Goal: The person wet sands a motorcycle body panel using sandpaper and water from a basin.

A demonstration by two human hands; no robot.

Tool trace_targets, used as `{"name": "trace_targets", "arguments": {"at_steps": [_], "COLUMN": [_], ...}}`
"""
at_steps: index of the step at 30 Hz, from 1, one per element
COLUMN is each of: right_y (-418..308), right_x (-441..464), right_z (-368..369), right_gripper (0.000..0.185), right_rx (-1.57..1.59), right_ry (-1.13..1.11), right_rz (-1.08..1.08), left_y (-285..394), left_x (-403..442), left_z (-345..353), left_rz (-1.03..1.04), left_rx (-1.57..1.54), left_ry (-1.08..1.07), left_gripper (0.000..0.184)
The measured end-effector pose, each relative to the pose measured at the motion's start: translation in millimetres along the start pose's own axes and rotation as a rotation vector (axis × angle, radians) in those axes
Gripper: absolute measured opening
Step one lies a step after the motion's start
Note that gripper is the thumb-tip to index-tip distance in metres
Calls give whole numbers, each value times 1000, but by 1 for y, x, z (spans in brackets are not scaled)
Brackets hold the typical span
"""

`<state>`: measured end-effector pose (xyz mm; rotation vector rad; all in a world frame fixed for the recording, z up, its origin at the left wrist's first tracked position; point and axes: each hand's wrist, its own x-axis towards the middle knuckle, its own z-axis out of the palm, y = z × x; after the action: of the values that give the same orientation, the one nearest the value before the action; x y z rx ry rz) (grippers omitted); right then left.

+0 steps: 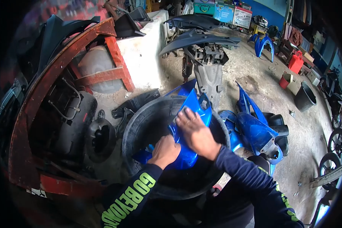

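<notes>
A glossy blue plastic motorcycle fairing panel [186,156] is held tilted over a large black tub [130,127]. My left hand [165,152] is closed around the panel's left edge. My right hand [195,133] lies on the panel's upper face with its fingers stretched out; whether something thin is under the fingertips I cannot make out. Another blue piece [142,155] shows low inside the tub, partly hidden by my left hand and sleeve.
More blue fairings [254,131] lie on the concrete to the right. Beyond the tub stands a stripped scooter frame [209,76] with a dark fender [197,40]. A rusty red metal frame [34,95] borders the left, around a dark tank [78,121]. A dark bucket [305,97] stands at right.
</notes>
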<state>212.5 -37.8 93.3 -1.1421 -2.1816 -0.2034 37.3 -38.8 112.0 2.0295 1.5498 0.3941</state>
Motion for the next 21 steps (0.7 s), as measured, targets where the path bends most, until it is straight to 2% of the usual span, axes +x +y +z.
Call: {"name": "trace_targets", "arguments": {"at_steps": [2,4,6,8,9,12,14,16,18,20,21], "right_y": [10,37,31,2,-7,30,27,0,12,45,51], "right_x": [6,28,19,-6,-5,25,19,-1,3,26,28], "right_z": [-6,-16,-14,3,-3,-11,-10,5,5,-4,-6], "right_gripper": [45,46,46,47,49,50,50,49,50,50,50], "right_rx": [26,-155,-124,-57,28,-162,-130,-66,-21,-221,-218], "right_ry": [-39,99,142,5,-24,86,117,-28,-42,89,98], "right_rz": [4,150,153,28,48,144,144,69,62,182,227], "left_y": [-1,2,5,4,-1,2,6,5,4,12,13], "left_x": [-2,-4,-5,-3,-4,-2,-4,-1,-4,-8,-6], "left_z": [0,-2,-1,3,7,5,7,11,12,7,10], "left_rz": [25,5,12,-3,29,-2,16,0,27,24,-11], "left_rx": [-37,-9,-14,33,-12,8,9,85,75,47,61], "left_ry": [19,-41,-22,-13,34,-20,4,-2,46,-1,-7], "left_gripper": [31,30,30,26,26,28,28,26,26,28,28]}}
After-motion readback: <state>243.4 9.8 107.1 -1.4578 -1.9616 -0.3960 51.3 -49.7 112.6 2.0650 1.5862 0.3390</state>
